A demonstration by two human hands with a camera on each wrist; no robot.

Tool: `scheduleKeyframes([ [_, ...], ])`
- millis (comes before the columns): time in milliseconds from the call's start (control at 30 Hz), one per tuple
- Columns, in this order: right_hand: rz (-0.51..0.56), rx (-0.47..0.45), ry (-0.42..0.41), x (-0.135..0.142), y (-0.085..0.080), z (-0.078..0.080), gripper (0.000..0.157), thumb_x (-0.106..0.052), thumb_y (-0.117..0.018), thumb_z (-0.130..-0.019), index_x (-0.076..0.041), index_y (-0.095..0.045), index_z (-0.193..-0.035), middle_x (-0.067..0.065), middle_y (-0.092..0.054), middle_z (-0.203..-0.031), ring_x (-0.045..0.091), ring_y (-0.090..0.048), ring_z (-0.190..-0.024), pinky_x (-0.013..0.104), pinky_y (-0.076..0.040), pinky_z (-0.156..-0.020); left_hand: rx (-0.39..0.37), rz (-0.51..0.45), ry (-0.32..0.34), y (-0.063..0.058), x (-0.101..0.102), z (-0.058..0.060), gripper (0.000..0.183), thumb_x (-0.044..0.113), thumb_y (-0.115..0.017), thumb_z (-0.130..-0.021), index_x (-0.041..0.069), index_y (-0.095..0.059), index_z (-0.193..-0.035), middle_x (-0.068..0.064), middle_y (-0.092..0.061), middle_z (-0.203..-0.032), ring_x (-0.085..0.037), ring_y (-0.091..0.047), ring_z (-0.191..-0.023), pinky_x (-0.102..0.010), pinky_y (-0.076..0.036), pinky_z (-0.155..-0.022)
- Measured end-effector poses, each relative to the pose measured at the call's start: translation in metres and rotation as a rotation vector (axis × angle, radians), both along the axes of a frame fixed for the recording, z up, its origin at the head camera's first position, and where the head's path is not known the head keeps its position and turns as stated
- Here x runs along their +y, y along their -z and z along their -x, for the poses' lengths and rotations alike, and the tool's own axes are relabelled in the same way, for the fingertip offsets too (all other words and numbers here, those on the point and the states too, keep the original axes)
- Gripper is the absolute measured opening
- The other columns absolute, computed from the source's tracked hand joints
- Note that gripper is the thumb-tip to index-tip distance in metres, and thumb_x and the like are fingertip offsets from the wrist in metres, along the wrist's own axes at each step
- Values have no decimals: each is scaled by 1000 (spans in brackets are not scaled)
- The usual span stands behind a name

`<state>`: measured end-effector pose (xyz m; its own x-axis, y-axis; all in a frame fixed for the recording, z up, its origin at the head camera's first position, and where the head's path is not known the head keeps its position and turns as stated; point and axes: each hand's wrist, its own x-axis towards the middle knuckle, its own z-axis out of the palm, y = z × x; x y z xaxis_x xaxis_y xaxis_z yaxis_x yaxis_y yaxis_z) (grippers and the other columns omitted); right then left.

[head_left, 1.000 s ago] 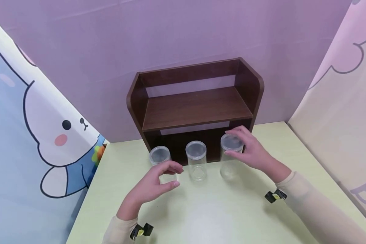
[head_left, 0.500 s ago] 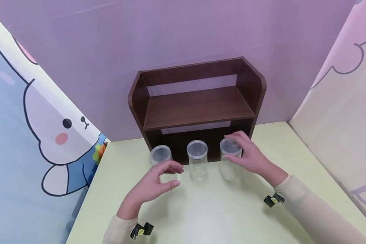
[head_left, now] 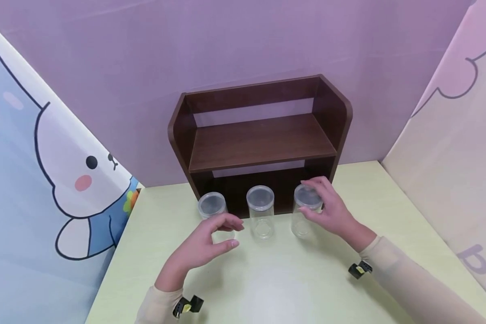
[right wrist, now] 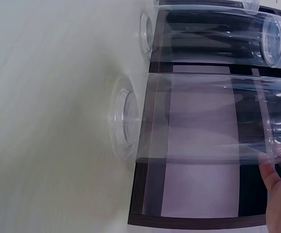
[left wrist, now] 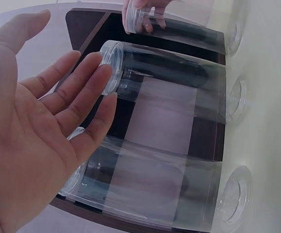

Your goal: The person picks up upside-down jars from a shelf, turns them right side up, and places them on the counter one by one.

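Observation:
Three clear plastic jars with lids stand upright in a row on the pale table [head_left: 275, 279]. My right hand [head_left: 333, 209] holds the right jar [head_left: 301, 220] at its lid, thumb in front and fingers behind; the right wrist view shows those fingers [right wrist: 271, 177] against the jar's top end. The left jar [head_left: 212, 204] is partly covered by my left hand [head_left: 205, 240], which hovers just in front of it with relaxed, spread fingers and nothing in them. Untouched between the hands stands the middle jar [head_left: 261, 211]. In the left wrist view the left palm [left wrist: 33, 131] faces the camera.
A dark brown two-level shelf [head_left: 263, 139] stands directly behind the jars, against a purple backdrop [head_left: 243, 45]. Printed panels close in the table at both sides, the left one with a cartoon rabbit [head_left: 81, 180].
My right hand and the right jar's lid have come down slightly, and the jar now lines up with the other two. The left hand has stayed in place.

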<state>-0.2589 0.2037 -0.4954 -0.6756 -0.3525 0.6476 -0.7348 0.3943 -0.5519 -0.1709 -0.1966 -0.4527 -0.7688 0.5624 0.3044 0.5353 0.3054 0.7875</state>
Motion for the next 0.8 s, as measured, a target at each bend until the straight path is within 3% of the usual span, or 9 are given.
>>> scheduleKeyframes([
  [433,-2,57,0,3,2,3,73,-2,-93,-80,-2,-64,-147,15,-59,-138,27,-63,-114,16,-52,-95,-17,9,-23,-5,-3,-3,33,14,-80,-103,15,-70,-135,6,-75,-127,-19,-70,-123,-42,-55,-111],
  [633,9,18,-15,5,0,-1,90,2,-100,-74,2,-55,-151,17,-58,-145,30,-59,-126,15,-45,-108,4,15,-47,-4,-13,-8,33,11,-78,-104,19,-70,-135,6,-75,-126,-22,-71,-121,-42,-56,-110],
  [700,29,24,-20,8,0,-4,92,-2,-101,-74,4,-53,-152,19,-57,-147,30,-58,-127,14,-42,-112,-1,23,-59,-5,-19,-10,33,11,-78,-104,19,-70,-136,4,-76,-127,-21,-71,-122,-41,-56,-110],
  [800,74,111,-12,14,-2,-6,81,-23,-97,-86,10,-54,-147,25,-59,-140,31,-58,-123,16,-43,-110,-19,40,-82,-7,-31,-14,33,13,-77,-105,20,-70,-137,3,-76,-128,-19,-71,-123,-40,-56,-111],
])
